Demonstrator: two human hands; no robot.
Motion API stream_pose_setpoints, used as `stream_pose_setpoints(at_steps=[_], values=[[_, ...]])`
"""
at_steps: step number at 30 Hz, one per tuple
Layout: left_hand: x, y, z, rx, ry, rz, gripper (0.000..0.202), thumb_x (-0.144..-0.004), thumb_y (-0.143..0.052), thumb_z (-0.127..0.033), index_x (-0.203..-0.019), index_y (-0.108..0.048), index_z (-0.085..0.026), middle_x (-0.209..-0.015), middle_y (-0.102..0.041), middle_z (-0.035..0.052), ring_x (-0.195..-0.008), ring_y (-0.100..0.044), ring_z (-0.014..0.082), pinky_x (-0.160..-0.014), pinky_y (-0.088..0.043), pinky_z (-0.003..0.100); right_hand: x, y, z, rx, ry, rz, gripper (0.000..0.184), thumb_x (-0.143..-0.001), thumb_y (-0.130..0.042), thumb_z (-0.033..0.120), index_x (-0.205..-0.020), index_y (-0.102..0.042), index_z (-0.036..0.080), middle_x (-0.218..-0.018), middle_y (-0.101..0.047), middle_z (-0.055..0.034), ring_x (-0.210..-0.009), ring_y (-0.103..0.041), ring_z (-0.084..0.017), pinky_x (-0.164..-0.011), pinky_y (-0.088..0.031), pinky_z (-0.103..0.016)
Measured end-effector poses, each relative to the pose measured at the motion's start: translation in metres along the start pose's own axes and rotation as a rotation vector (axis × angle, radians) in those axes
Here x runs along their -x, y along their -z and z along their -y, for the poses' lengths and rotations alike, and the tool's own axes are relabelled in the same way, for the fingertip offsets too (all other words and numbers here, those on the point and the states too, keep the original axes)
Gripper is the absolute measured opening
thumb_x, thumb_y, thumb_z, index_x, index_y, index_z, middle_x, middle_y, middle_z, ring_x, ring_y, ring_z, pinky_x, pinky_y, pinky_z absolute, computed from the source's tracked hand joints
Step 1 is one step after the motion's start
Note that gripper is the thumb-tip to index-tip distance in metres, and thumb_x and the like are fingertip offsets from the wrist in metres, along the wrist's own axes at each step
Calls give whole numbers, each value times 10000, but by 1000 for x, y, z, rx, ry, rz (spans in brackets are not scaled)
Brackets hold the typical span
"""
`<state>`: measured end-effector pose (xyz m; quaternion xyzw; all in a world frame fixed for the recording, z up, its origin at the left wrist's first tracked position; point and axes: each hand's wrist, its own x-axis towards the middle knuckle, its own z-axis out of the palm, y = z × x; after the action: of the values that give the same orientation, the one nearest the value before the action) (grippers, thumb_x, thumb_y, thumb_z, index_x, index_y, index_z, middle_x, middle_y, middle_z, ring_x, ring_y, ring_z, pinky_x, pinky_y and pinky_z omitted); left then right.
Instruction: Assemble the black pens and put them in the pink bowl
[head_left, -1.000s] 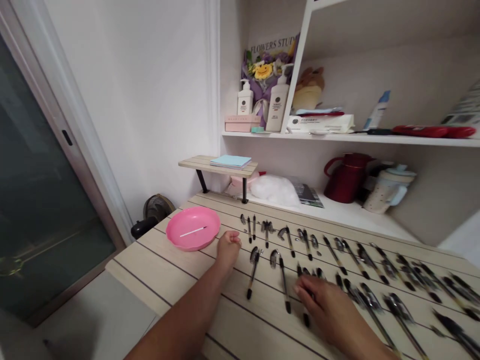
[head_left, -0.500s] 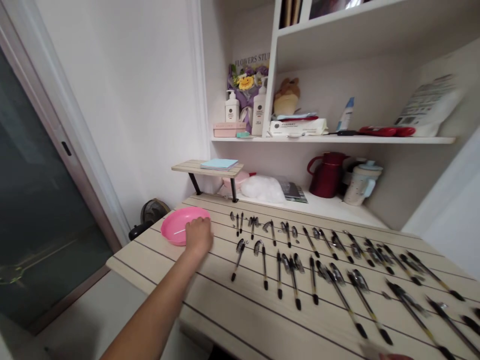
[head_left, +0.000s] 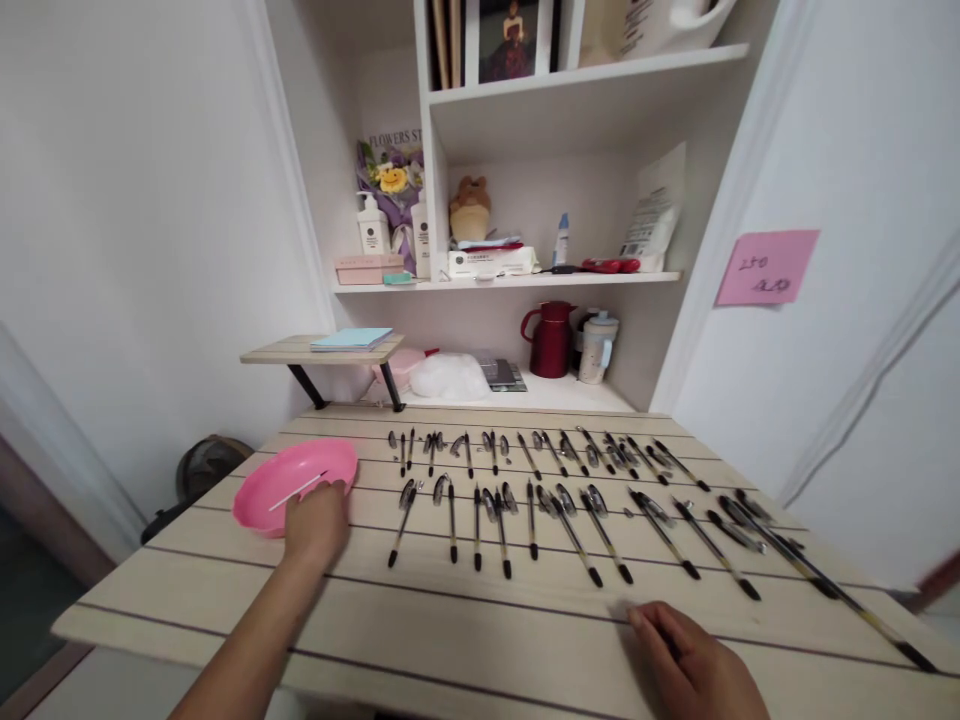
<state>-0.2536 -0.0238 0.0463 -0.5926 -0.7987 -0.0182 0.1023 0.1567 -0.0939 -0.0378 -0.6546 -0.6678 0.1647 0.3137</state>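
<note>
Touches the near right rim of the dish [head_left: 259, 500] with the left hand [head_left: 316, 522], at the left edge of the tabletop [head_left: 480, 620]. Seen from the back only, fingers curled toward the rim; cannot tell if closed on something or empty. A second ago still a fist beside the first pens [head_left: 501, 535], so has crossed over to the dish since then. In the dish, one thin white stick [head_left: 298, 491], lying slanted, same place as before; no second one to be seen, so nothing clearly added.

Right hand [head_left: 694, 665] down at the front edge, right of the middle, fingers bent and flat on the wood. Maybe something dark under the fingertips, too blurred to say; cannot tell if grasping. A second ago among the near row of pens, now well apart from that row, nearer to the body.

Between the hands, pens in two rows across the tabletop, caps off and lying beside many of them. Near row looks no longer disturbed on its left part. Behind the far edge, a shelf [head_left: 525, 282] with bottles, and a red jug [head_left: 551, 340] below.
</note>
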Motion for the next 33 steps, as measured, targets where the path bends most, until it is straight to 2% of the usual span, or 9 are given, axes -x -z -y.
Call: stream_pose_setpoints(at_steps=[7, 11, 14, 17, 19, 22, 24, 28, 33], values=[[1, 12, -21, 87, -84, -130, 366, -793, -382, -177, -1134, -501, -114, -995, -596, 148, -920, -552, 259, -807, -355, 361, 1, 3, 13, 45, 25, -57, 319, -848, -325, 422, -638, -488, 246, -622, -619, -10, -609, -590, -188, -571, -390, -258], [22, 27, -69, 455, -330, -176, 383, -807, -400, -218, -1170, -505, -153, -1132, -549, 111, -1070, -475, 235, -913, -339, 329, 0, 2, 20, 60, 30, -74, 308, -845, -324, 388, -612, -456, 235, -599, -602, -12, -581, -574, -181, -568, -380, -265], [54, 32, -120, 845, -545, 34, 366, -802, -435, -257, -1151, -536, -214, -1109, -572, 67, -1022, -508, 200, -889, -377, 300, -2, 5, 20, 44, 49, -60, 317, -845, -318, 380, -594, -439, 228, -585, -580, -7, -582, -562, -172, -571, -384, -258], [87, 30, -166, 1104, -712, 271, 352, -745, -511, -235, -1087, -594, -225, -1041, -604, 68, -973, -529, 203, -878, -387, 303, -6, 21, 7, 33, 35, -54, 339, -843, -320, 400, -596, -472, 223, -590, -583, -6, -597, -562, -166, -567, -394, -248], [102, 29, -188, 1180, -786, 373, 332, -716, -530, -202, -1033, -625, -216, -1006, -611, 74, -956, -532, 207, -886, -383, 313, -9, 42, -13, 89, -30, -94, 332, -831, -340, 431, -663, -541, 226, -651, -619, -13, -634, -581, -176, -579, -404, -257], [114, 28, -214, 1226, -865, 499, 304, -694, -535, -174, -976, -645, -195, -964, -617, 76, -922, -546, 204, -862, -400, 317, -15, 81, -60, 334, -228, -260, 343, -805, -360, 471, -868, -601, 236, -902, -651, -58, -725, -607, -223, -598, -417, -309], [118, 27, -228, 1245, -875, 574, 292, -687, -534, -166, -953, -651, -185, -944, -624, 75, -898, -557, 196, -829, -418, 309, -19, 103, -95, 511, -365, -336, 395, -798, -351, 474, -944, -599, 203, -998, -620, -121, -793, -606, -274, -608, -419, -353], [126, 23, -254, 1282, -837, 712, 270, -682, -540, -173, -927, -654, -166, -914, -635, 77, -819, -570, 174, -755, -441, 292, -28, 127, -148, 563, -427, -273, 441, -793, -364, 456, -992, -591, 134, -977, -608, -181, -847, -598, -301, -637, -428, -373], [132, 11, -278, 1421, -720, 845, 248, -695, -530, -173, -916, -638, -141, -849, -631, 70, -778, -566, 151, -719, -436, 269, -38, 135, -165, 480, -404, -205, 372, -758, -422, 459, -864, -615, 160, -863, -647, -144, -807, -609, -280, -640, -421, -342]])
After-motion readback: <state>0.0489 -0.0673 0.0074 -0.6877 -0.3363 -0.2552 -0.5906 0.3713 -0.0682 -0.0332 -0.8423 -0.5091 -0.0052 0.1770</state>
